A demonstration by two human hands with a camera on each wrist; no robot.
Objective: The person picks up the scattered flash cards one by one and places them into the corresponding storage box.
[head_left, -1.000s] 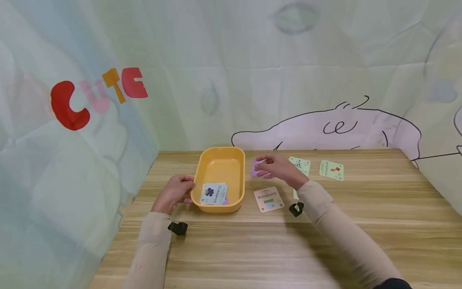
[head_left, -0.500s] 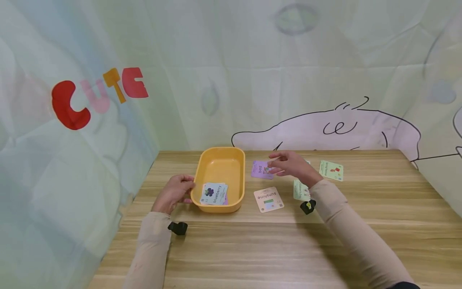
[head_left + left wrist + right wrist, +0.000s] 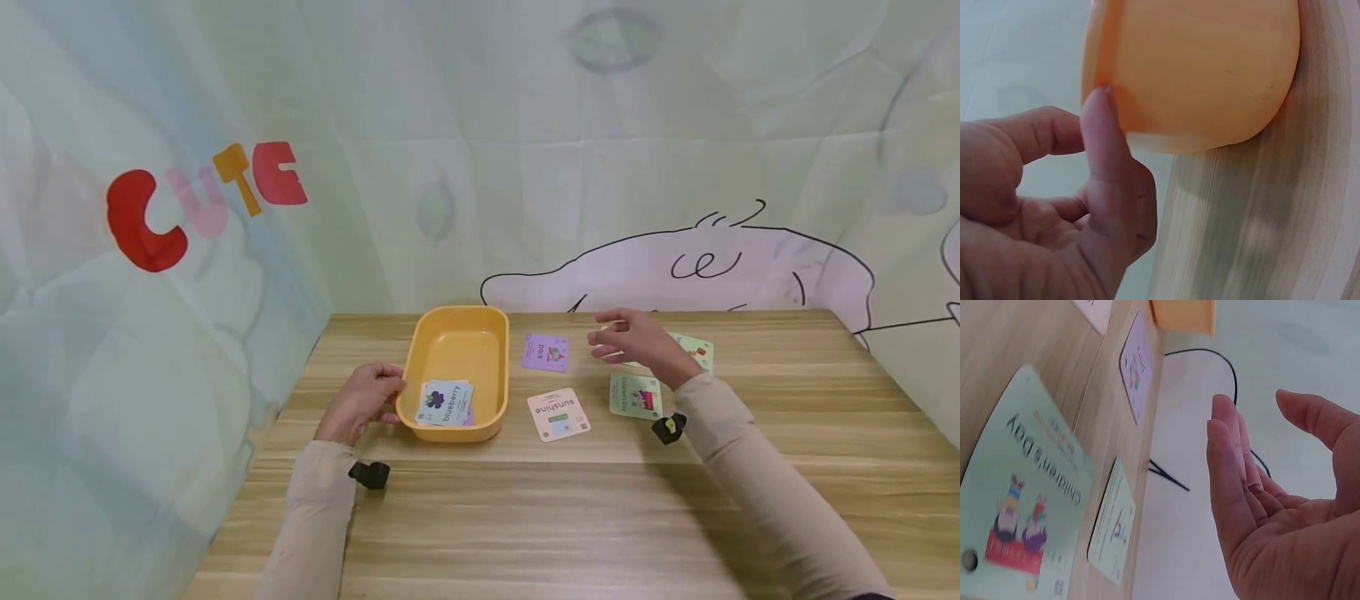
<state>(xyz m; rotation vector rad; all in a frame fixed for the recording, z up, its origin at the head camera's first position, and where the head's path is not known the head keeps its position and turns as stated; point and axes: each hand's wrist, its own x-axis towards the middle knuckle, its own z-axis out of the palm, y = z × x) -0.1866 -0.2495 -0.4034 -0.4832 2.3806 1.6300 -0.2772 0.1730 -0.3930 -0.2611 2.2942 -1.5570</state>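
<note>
In the head view my left hand (image 3: 362, 402) grips the near left side of a yellow plastic tub (image 3: 461, 350). Thumb and forefinger pinch the tub's wall (image 3: 1197, 69) in the left wrist view. A blueberry card (image 3: 444, 402) tops a small pile inside the tub. My right hand (image 3: 641, 343) hovers with nothing in it, fingers extended and thumb apart. Partly hidden beneath it lies a green card (image 3: 1113, 525), clearer in the right wrist view. Nearby are the purple park card (image 3: 545, 352), a green Children's Day card (image 3: 635, 397) and a cream sunshine card (image 3: 558, 414).
Farther right, a green Spring Festival card (image 3: 696, 350) is partly covered by the right hand. The wooden table (image 3: 525, 517) ends at the back against a printed cloth (image 3: 450, 208). A black wrist camera (image 3: 670, 428) hangs below the right sleeve.
My right hand has moved right, away from over the purple park card, uncovering it and the Children's Day card. The left hand and tub have stayed put.
</note>
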